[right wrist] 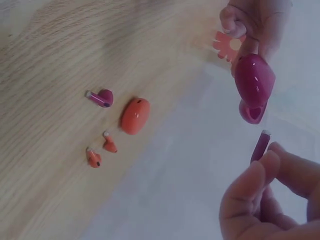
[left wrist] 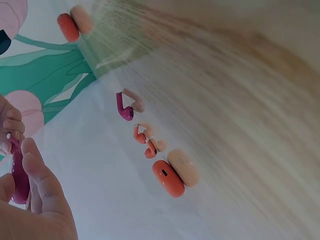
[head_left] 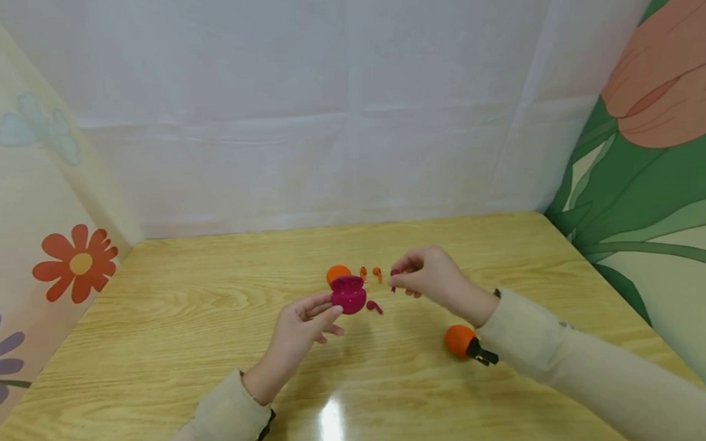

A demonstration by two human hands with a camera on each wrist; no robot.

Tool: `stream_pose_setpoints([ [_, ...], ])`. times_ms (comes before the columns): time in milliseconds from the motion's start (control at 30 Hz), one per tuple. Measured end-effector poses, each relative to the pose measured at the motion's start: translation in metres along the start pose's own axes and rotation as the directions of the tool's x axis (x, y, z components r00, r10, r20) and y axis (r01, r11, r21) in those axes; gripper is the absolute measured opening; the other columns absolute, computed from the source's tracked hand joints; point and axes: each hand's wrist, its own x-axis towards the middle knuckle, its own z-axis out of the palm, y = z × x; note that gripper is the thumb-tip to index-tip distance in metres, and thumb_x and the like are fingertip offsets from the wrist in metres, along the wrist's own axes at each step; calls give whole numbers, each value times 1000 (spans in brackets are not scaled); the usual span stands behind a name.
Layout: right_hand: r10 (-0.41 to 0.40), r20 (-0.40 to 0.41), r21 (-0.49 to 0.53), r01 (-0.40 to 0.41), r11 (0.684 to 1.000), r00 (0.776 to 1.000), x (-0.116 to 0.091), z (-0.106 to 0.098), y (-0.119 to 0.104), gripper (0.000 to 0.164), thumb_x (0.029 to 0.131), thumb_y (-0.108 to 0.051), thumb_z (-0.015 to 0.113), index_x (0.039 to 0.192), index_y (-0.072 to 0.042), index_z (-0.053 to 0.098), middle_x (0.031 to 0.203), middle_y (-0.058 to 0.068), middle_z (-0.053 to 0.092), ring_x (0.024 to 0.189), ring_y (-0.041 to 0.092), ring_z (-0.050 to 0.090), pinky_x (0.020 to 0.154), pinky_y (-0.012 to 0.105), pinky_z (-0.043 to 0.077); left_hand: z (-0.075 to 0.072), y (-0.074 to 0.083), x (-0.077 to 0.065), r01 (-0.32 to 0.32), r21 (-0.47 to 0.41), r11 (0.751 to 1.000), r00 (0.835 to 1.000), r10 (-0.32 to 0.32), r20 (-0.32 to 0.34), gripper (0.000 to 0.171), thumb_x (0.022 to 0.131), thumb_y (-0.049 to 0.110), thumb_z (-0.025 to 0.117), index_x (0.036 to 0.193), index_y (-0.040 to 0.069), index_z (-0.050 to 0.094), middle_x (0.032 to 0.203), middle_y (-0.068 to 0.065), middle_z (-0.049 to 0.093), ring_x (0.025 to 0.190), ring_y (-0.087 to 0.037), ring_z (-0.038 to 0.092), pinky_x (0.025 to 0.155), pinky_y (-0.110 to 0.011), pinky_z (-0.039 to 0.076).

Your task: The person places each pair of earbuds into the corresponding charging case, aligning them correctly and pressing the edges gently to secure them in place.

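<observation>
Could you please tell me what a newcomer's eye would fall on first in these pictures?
Probably the open magenta case, held in the left hand above the wood-grained table, with the right hand nearby pinching a magenta earbud. Next might come the large painted flower at the head view's upper right, then an orange case on the table behind the magenta one.

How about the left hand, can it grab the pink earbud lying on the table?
Probably not easily: the left hand grips the pink case, though nothing seems to cover the earbud.
</observation>
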Motion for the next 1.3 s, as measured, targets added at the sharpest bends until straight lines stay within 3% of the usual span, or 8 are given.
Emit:
stream_pose_setpoints([
  [533,-51,-25,-3,51,999,998,-2,1,-12,17,87,-8,73,98,3,67,82,9,68,66,21,59,64,33,53,3,3,1,-25,18,1000,1000,25,8,38,93,12,67,127,-4,60,114,-16,69,71,-13,69,60,-24,49],
  [767,-81,-32,4,82,997,996,-1,6,-14,18,86,-10,75,97,2,68,81,8,66,65,16,58,65,37,54,6,4,1,-43,31,999,999,43,19,36,92,11,67,125,-4,61,114,-17,68,71,-13,69,59,-23,48],
  [1000,-109,-42,-5,109,994,993,0,12,-18,15,85,-7,75,94,3,67,77,8,64,63,16,56,59,29,51,7,5,-1,-61,61,996,998,61,4,35,92,11,68,124,-3,63,114,-17,68,72,-15,70,59,-25,49],
  [1300,-167,-75,-29,165,986,983,-1,17,-19,13,86,-5,74,92,3,66,81,9,66,68,16,59,62,30,52,9,5,-2,-103,84,991,995,104,-7,33,91,9,69,121,-4,64,112,-17,69,72,-18,71,57,-24,49],
])
